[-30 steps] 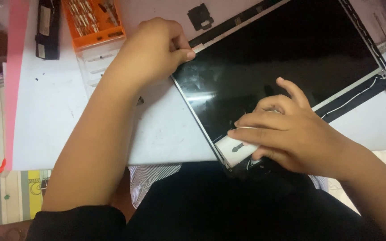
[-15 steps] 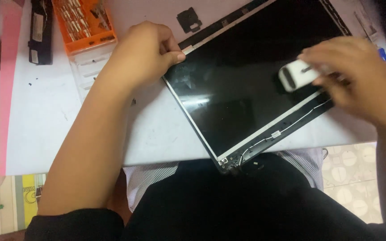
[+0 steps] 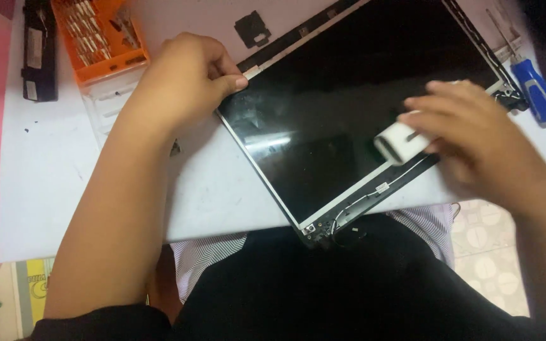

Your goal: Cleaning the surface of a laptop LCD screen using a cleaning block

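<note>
On the glossy black screen panel (image 3: 349, 107), right hand (image 3: 481, 145) fingers grasp a white block (image 3: 400, 142); left hand (image 3: 188, 82) fingers pinch its corner

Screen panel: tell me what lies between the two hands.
In the head view, only bare dark glass of the screen panel lies between the left hand and the right hand, which holds a white block.

Single head-worn view, directed steeply downward and held close, in which the white table (image 3: 64, 170), the tilted laptop screen panel (image 3: 349, 107) and the wearer's lap are framed together.
</note>
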